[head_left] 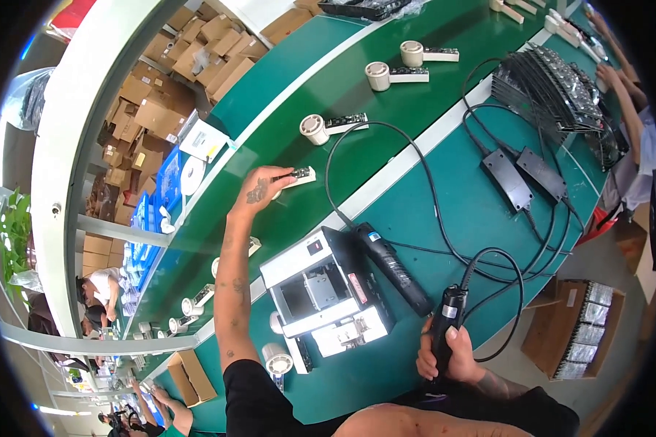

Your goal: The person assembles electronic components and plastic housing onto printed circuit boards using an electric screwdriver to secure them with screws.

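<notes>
My left hand (261,186) reaches out over the green conveyor, its fingers closed on a white handheld housing (307,175) with a dark circuit board in its handle. The hand covers the rest of that piece. In my right hand (458,358), near my body, is a black corded electric screwdriver (452,306), held upright with its tip low and hard to make out. Between the two arms stands a white and black bench machine (328,291), likely a screw feeder. A second black electric screwdriver (393,268) lies along its right side.
More round-headed housings (314,130) sit along the conveyor (270,146). Black cables loop across the bench to two black power boxes (508,180). A stack of black trays (547,87) stands at far right. Another housing (277,359) lies by my left elbow. Co-workers are at both sides.
</notes>
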A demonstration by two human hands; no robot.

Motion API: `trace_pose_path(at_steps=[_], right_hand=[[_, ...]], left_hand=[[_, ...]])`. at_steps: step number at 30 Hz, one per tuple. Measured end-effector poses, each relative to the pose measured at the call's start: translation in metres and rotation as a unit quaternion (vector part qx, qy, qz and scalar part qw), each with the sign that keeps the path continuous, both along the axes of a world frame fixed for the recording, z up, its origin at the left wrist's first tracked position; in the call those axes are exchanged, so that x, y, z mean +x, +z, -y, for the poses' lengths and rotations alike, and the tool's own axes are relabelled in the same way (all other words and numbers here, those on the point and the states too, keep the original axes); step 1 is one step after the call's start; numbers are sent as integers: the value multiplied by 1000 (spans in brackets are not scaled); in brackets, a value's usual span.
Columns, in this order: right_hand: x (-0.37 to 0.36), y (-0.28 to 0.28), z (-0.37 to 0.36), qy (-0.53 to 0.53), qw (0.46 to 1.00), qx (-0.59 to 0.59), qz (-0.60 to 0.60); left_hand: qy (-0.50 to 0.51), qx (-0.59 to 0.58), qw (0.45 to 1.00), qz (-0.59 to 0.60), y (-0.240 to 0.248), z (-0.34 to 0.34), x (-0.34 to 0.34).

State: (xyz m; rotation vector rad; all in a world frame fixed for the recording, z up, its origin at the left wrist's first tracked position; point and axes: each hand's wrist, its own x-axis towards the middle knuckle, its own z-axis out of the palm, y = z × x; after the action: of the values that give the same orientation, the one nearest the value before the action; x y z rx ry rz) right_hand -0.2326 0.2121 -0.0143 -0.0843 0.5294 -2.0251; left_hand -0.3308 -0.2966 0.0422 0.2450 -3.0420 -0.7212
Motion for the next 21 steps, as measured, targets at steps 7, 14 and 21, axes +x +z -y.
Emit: trace_pose_path(at_steps=[7,14,21], right_hand=[[17,7,-2,-34,997,64,-26],[27,-3,-1,-23,1000,-5,1],[25,76,22,-158,972,-65,-160]], left_hand=[[-32,-138,982,-121,-25,-20,24],[-43,-202,908,-364,23,-32,102],[-95,-175,940,-278,107,-188,299]])
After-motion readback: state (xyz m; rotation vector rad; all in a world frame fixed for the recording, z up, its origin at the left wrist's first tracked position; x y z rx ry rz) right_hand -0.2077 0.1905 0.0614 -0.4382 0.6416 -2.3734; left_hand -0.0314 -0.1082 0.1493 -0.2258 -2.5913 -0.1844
